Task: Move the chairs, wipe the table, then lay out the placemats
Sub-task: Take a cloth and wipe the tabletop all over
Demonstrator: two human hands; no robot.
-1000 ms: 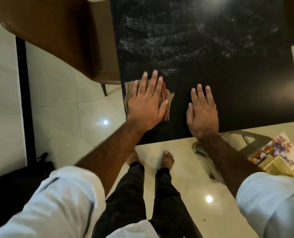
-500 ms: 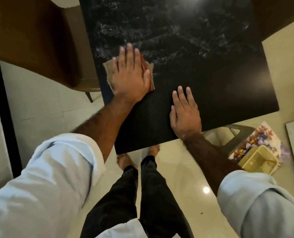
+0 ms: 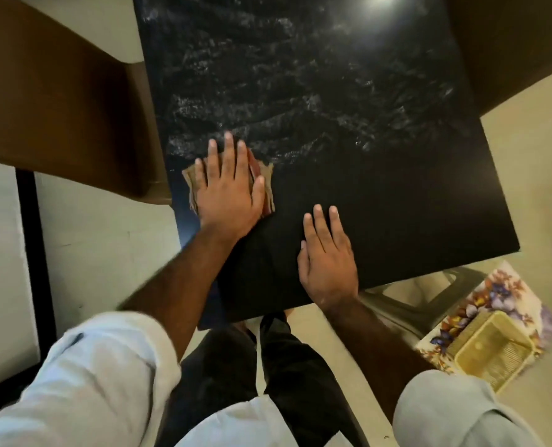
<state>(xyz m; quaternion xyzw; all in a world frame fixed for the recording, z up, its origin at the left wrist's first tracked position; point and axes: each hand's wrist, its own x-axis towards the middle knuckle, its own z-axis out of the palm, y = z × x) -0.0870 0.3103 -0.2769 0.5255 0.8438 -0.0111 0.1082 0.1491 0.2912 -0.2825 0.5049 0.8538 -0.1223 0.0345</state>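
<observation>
1. Pale rolled sleeves (image 3: 100, 375) and dark trousers are seen nearest, above a light tiled floor (image 3: 107, 240).
2. The right hand (image 3: 327, 259) is laid flat on the black table (image 3: 397, 195) near its close edge, fingers extended together, holding nothing.
3. The left hand (image 3: 227, 188) is pressed palm-down, fingers slightly spread, on a brownish cloth (image 3: 266, 179) near the table's left edge.
4. Streaky smears are visible farther across the tabletop.
5. A brown chair (image 3: 58, 108) is stood at the left side.
</observation>
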